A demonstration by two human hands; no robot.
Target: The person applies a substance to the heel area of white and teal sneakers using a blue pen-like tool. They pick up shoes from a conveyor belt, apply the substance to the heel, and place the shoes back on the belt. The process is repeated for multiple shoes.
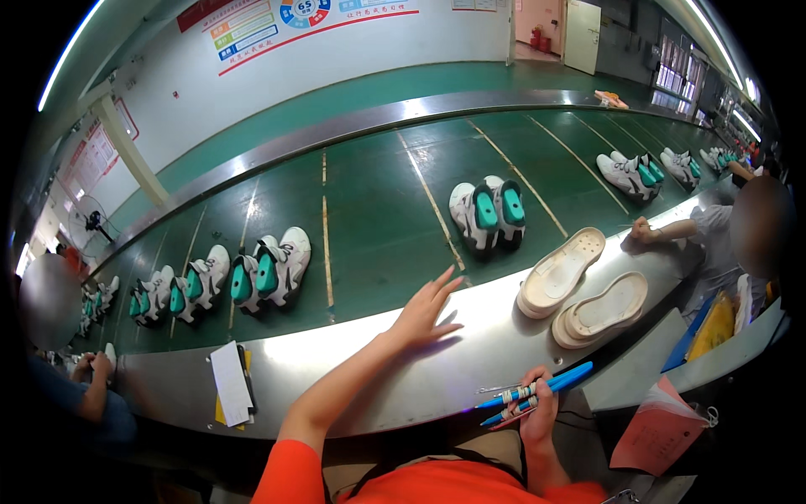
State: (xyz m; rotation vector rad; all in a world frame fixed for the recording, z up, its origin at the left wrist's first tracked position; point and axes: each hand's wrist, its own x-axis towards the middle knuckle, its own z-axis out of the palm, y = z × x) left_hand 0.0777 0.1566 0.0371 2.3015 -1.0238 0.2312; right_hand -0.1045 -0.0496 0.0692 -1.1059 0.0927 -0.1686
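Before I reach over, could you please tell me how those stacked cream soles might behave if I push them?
The cream soles are loosely stacked, so the top ones would probably slide off. They look moulded and likely light, and the steel ledge seems slick.

The person wears a bright orange short-sleeved top, its sleeve ending above the left elbow. Both forearms are bare. The left hand (424, 312) and right hand (537, 413) carry no gloves, rings or watch. Tan trousers show below.
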